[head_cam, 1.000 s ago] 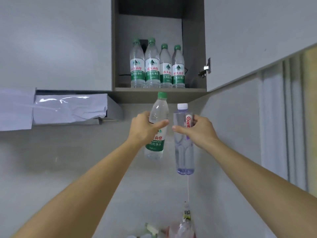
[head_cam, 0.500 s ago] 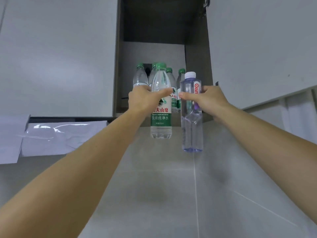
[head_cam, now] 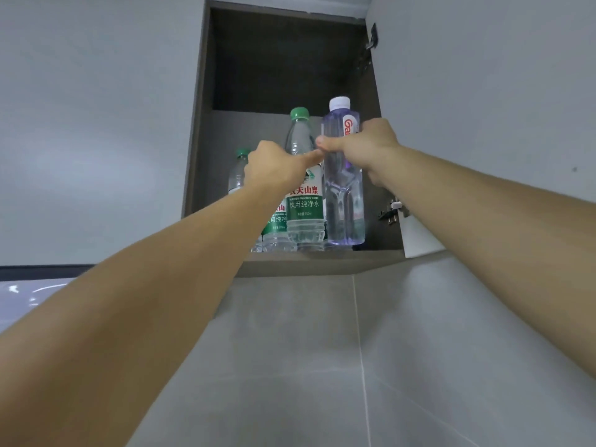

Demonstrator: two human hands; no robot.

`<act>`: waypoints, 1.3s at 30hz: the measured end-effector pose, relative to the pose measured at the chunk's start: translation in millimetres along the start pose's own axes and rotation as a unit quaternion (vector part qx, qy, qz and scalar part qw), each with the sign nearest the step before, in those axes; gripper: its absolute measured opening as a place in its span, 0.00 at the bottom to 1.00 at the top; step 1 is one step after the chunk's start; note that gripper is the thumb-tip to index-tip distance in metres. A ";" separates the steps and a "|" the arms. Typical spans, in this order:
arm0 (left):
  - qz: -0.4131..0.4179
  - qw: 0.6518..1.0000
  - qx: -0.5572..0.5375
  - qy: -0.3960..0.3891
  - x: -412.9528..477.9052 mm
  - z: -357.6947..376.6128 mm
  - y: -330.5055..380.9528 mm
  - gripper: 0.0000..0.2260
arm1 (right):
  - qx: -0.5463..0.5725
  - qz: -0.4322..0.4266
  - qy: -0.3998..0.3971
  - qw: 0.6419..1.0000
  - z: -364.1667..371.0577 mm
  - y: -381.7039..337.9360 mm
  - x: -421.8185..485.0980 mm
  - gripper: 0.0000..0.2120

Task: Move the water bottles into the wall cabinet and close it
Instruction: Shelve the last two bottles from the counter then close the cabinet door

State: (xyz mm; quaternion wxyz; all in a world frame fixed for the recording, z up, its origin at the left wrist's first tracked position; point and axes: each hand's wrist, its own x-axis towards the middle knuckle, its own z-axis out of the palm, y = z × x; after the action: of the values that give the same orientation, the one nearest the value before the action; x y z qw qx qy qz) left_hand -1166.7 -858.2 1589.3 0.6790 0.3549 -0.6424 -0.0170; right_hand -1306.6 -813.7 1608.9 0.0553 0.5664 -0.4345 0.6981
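Observation:
The open wall cabinet (head_cam: 319,262) is straight ahead above me, dark inside. My left hand (head_cam: 274,169) grips a green-capped, green-labelled water bottle (head_cam: 304,201) whose base sits at the front of the cabinet floor. My right hand (head_cam: 364,146) grips a taller clear bottle with a white cap (head_cam: 343,201), upright just right of the green one, base at the shelf. Behind my left hand stand other green-capped bottles (head_cam: 238,175), mostly hidden by my arm.
The cabinet door (head_cam: 483,108) hangs open on the right, with hinges (head_cam: 392,211) on its inner edge. A shut white cabinet front (head_cam: 96,124) is on the left. Grey tiled wall (head_cam: 322,350) lies below the cabinet.
Both hands have risen and pushed forward, carrying the two bottles from below the cabinet up onto its shelf. My view has tilted upward, so the cabinet looks larger.

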 end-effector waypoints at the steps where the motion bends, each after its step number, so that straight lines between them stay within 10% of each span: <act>1: -0.007 1.000 0.006 0.000 0.7 4.4 -3.6 0.27 | -0.008 0.003 0.002 1.000 3.9 4.5 2.6 0.31; 39: 0.234 0.957 0.165 0.041 -74.7 57.3 -77.8 0.17 | -0.145 0.021 -0.092 0.985 19.3 118.5 -34.6 0.32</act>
State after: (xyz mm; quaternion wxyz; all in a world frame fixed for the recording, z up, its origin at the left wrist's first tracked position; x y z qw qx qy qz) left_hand -1196.7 -906.9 1481.4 0.6220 0.3025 -0.6726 0.2631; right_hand -1347.5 -885.3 1515.1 0.0823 0.6049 -0.5459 0.5738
